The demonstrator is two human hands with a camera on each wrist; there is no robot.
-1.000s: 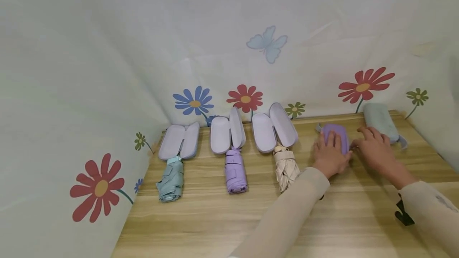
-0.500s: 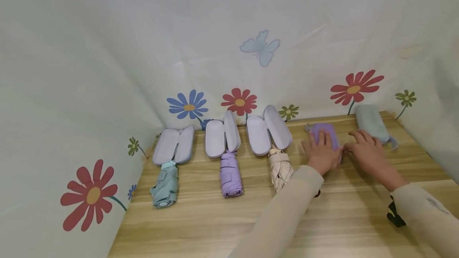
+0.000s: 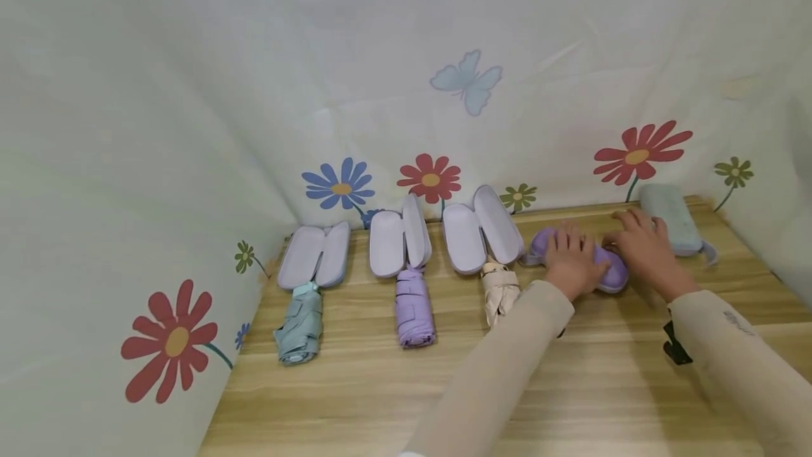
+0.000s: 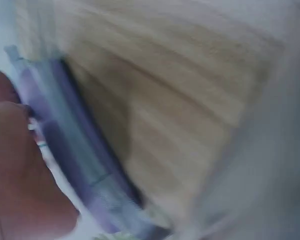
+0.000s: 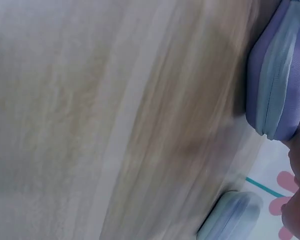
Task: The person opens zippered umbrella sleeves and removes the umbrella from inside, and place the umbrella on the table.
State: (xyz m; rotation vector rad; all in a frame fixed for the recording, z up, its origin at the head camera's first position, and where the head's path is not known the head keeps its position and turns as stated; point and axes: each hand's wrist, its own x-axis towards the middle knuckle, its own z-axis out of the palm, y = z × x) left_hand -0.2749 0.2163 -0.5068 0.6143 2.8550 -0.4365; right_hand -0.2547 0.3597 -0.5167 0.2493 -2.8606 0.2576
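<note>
A purple zip case (image 3: 614, 275) lies slantwise on the table at the right, with a pale grey-blue zip band along its side. My left hand (image 3: 571, 259) holds it from above, fingers across its top and thumb at the near side. At its far right edge, my right hand (image 3: 646, 249) touches it with bent fingers. In the right wrist view, a fingertip meets the end of the case (image 5: 277, 75); whether it pinches a zip pull is hidden. The left wrist view is blurred but shows the zip band (image 4: 75, 125) running lengthwise.
A pale green case (image 3: 672, 217) with a strap lies at the back right. Leftward stand several cases lying open, such as the middle one (image 3: 387, 245). Before them lie folded umbrellas: teal (image 3: 300, 326), purple (image 3: 415, 309) and cream (image 3: 500, 295). A flowered sheet (image 3: 380, 90) hangs behind.
The purple case has turned from pointing away to lying more crosswise under my left hand. My right hand has shifted from its near right corner to its far right edge.
</note>
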